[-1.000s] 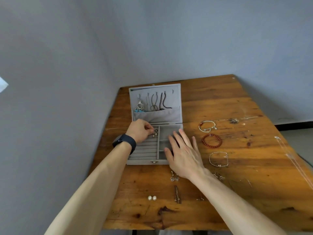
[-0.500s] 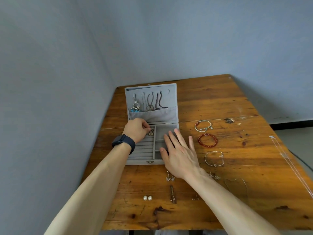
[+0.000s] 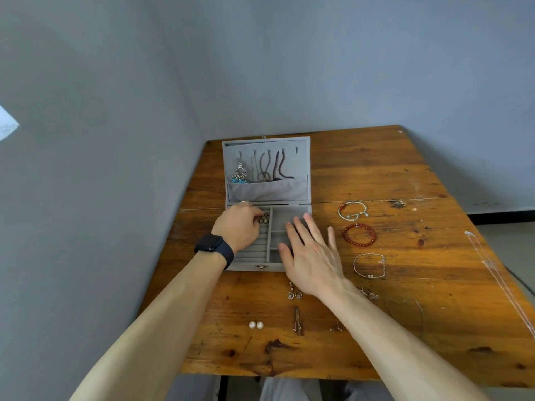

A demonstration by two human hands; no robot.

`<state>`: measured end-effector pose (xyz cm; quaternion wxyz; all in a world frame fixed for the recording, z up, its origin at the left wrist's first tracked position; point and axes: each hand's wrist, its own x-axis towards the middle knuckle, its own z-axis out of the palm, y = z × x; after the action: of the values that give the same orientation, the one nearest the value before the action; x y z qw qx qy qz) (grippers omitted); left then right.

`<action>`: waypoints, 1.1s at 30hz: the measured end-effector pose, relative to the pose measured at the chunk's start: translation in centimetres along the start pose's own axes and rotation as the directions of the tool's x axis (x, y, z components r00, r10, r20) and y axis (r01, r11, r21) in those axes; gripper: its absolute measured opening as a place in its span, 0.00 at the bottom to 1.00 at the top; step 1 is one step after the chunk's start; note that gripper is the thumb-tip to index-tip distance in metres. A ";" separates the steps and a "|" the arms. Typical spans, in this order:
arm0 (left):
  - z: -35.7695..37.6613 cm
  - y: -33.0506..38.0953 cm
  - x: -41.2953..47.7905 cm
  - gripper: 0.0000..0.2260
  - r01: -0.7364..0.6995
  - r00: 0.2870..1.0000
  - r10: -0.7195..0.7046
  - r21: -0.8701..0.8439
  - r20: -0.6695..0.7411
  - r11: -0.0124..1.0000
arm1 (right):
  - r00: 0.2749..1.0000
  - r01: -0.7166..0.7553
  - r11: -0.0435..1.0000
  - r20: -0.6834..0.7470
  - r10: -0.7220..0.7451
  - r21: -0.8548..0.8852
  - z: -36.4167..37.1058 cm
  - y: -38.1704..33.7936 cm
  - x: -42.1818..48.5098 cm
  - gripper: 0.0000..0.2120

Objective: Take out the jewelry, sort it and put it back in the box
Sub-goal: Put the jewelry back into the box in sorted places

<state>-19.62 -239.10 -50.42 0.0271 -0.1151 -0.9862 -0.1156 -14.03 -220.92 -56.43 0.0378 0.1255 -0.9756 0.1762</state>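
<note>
At the jewelry box [image 3: 246, 263] my left grip [image 3: 237, 227] still pinches earrings [image 3: 264, 217] over ring rolls, unseated; right grip [image 3: 311, 256] flat, released.

Grey jewelry box [image 3: 267, 189], red bead bracelet [image 3: 359, 234], brown wooden table [image 3: 376, 175].

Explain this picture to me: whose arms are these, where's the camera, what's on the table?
No machine here: a person works bare-handed, filmed by one camera on their head, looking down. On the wooden table stands an open grey jewelry box, necklaces hanging in its lid. The left hand pinches small earrings over its slotted rows; the right hand lies flat over its right compartments, holding nothing. A red bead bracelet lies right of the box, pearl studs nearer the person.
</note>
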 end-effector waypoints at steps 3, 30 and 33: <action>-0.2 0.1 -0.1 0.16 0.018 1.000 -0.017 -0.014 0.019 1.000 | 1.000 0.000 1.000 0.004 0.000 -0.005 0.1 0.0 0.0 0.31; 5.9 -0.7 -23.0 0.24 0.220 0.959 -0.227 -0.063 -0.171 0.974 | 0.970 0.179 0.984 -0.164 -0.180 -0.019 -0.8 -5.6 -12.4 0.19; 6.0 -0.5 -23.1 0.25 0.242 0.960 -0.238 0.010 -0.149 0.970 | 0.980 0.145 0.987 -0.129 -0.153 -0.068 -0.4 -6.1 -12.9 0.15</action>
<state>2.53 -243.23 -58.23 0.0869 0.0145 -0.9898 -0.1122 0.01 -223.37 -55.53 0.1199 0.1848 -0.9635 0.1522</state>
